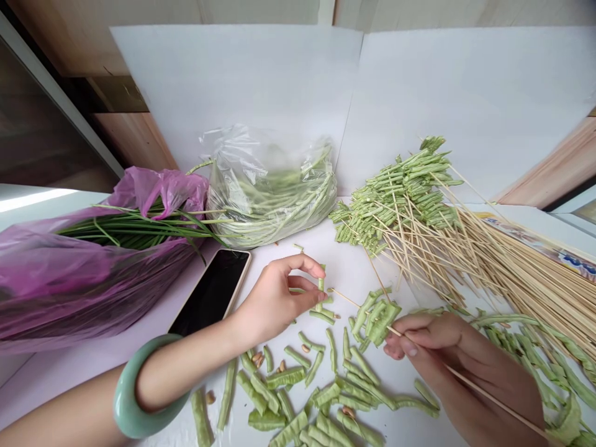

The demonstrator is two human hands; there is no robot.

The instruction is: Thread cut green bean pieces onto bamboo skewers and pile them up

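My left hand (284, 292), with a pale green bangle (128, 391) on its wrist, pinches a short cut piece of green bean (321, 282) upright between thumb and fingertips. My right hand (447, 354) grips a thin bamboo skewer (484, 394) that slants toward the left. Several bean pieces (384, 320) are threaded on that skewer just ahead of my right fingers. The skewer's bare tip points at the bean piece in my left hand, a small gap apart. Loose bean pieces (265, 397) and small tan beans lie on the white table below both hands.
Finished bean skewers (405, 192) are piled at the back right, beside a heap of bare skewers (531, 273). A clear bag of long beans (274, 205) stands at the back. At left are a purple bag of green stalks (60, 267) and a phone (212, 292). Flat bean pods (535, 354) lie at right.
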